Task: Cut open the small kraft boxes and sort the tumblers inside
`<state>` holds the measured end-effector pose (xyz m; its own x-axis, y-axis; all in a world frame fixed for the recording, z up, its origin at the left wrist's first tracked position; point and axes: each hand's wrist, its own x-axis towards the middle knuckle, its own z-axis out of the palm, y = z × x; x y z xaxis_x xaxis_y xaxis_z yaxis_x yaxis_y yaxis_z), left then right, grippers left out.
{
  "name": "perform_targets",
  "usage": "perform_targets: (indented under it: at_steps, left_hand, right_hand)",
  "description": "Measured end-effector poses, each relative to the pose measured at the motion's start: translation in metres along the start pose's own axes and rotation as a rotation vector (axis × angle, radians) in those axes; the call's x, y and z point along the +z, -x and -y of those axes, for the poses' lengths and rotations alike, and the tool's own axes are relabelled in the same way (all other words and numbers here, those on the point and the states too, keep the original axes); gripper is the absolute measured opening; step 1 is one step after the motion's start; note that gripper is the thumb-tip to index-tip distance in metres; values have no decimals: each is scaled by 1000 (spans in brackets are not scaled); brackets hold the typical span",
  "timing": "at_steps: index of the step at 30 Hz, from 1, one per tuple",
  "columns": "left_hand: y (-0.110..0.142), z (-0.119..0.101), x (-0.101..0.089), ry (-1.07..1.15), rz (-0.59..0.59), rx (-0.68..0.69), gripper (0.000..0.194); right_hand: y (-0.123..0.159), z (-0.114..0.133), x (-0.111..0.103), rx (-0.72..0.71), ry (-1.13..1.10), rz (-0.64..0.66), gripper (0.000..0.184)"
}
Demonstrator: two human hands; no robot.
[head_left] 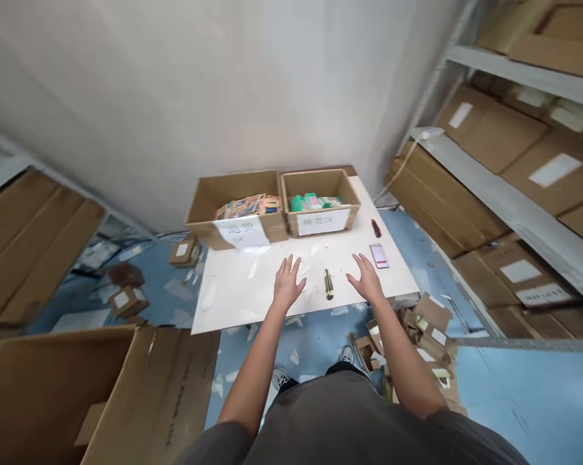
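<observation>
My left hand point(288, 282) is over the front of the white table point(243, 284), fingers spread and nothing in it. To the right, my right hand point(366, 278) is held out the same way, also without anything in its fingers. Between the two lies a black and yellowish utility knife point(328, 284), nearest my right hand. A phone point(379, 256) with a lit screen rests just beyond my right hand, and a small red and black object point(376, 228) lies behind it. Whether either palm touches the tabletop, I cannot tell.
At the table's back stand a cardboard box point(204, 226) of colourful packets and another box point(356, 210) of green and white packs, both with paper labels. A large open carton point(150, 387) is at lower left. Cardboard scraps point(431, 329) litter the floor; loaded shelves point(528, 181) line the right.
</observation>
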<state>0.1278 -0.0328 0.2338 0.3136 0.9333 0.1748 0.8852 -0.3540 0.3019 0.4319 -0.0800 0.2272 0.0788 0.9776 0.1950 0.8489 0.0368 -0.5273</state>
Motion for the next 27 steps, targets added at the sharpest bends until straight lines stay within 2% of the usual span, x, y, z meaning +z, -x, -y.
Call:
perform_targets:
  at_steps: [4, 7, 10, 13, 16, 20, 23, 27]
  left_hand:
    - [59, 104, -45, 4, -71, -174, 69]
    - [110, 172, -76, -4, -103, -312, 70]
    - [164, 231, -102, -23, -136, -458, 71]
    - [218, 281, -123, -41, -184, -621, 70]
    - [270, 319, -141, -60, -240, -793, 69]
    - [326, 351, -162, -111, -288, -1018, 68]
    - [350, 366, -174, -163, -307, -1129, 68]
    - [359, 384, -181, -203, -315, -1218, 69]
  right_hand:
    - [-19, 104, 63, -132, -27, 96, 68]
    - [-27, 182, 112, -232, -62, 174, 68]
    - [-34, 256, 161, -360, -103, 266, 69]
    - [-42, 324, 209, -506, -143, 370, 68]
    - [-49, 389, 258, -647, -185, 477, 69]
    - [-54, 467, 316, -843, -245, 610, 72]
    - [-58, 516, 346, -947, -267, 681, 73]
    - [-66, 562, 371, -1032, -289, 741, 76]
